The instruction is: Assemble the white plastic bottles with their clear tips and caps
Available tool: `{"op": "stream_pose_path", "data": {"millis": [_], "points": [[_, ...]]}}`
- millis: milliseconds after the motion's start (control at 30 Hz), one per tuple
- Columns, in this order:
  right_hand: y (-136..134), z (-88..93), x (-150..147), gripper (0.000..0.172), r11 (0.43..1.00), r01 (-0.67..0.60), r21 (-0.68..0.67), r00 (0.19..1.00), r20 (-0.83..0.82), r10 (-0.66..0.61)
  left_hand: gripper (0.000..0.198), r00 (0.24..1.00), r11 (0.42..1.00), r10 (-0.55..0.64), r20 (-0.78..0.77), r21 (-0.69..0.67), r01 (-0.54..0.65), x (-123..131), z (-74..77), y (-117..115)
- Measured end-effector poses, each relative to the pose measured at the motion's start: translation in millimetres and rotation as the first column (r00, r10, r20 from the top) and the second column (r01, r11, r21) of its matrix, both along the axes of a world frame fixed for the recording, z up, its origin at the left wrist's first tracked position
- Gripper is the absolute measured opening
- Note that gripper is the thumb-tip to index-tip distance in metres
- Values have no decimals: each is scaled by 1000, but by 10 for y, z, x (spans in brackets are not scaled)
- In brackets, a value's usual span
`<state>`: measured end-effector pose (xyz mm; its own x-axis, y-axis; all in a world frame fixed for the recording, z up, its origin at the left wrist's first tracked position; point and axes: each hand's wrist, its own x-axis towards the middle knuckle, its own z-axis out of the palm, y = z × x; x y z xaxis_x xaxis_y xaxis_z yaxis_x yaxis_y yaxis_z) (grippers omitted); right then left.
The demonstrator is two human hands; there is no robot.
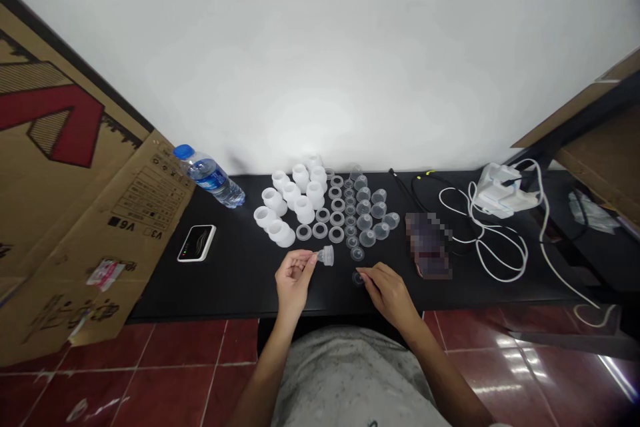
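My left hand (294,278) pinches a small clear plastic cap (326,255) between thumb and fingertips, just above the black table (240,280). My right hand (387,290) rests on the table with its fingertips at a small clear ring (358,277); the fingers are curled close to it. Beyond both hands lie rows of parts: white plastic cups (293,203) on the left, translucent rings (335,217) in the middle and clear domed caps (373,213) on the right.
A water bottle (210,177) lies at the back left, and a white device (197,243) sits near the cardboard box (75,200). A phone (429,245), white cables (500,240) and a white charger (500,195) occupy the right side. The white wall stands behind.
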<state>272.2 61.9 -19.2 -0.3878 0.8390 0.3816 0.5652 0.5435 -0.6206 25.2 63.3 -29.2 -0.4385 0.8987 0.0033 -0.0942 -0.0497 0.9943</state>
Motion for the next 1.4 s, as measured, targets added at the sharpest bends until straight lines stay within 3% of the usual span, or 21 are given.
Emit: {"op": "stream_pose_path", "data": {"millis": [233,433,767,1133,1400], "points": [[-11,-42,60,22,981,-14,-193,993,-115,-8,37,1000,1000,1,-10,-21,-1,-3,14,-10],[35,28,13,16,950,63,-305,971,-200,-129,36,1000,1000,3,2,-16,-3,1,9,-7],[50,-13,-30,26,930,123,-345,923,-306,-236,33,1000,1000,-7,20,2,7,5,-16,-9],[107,-66,-32,24,933,197,-300,930,-243,-275,33,1000,1000,-5,-12,16,5,-13,-44,-7],[147,-89,-44,38,928,197,-317,937,-218,-274,33,1000,1000,-4,-10,21,4,-14,-40,-6]]}}
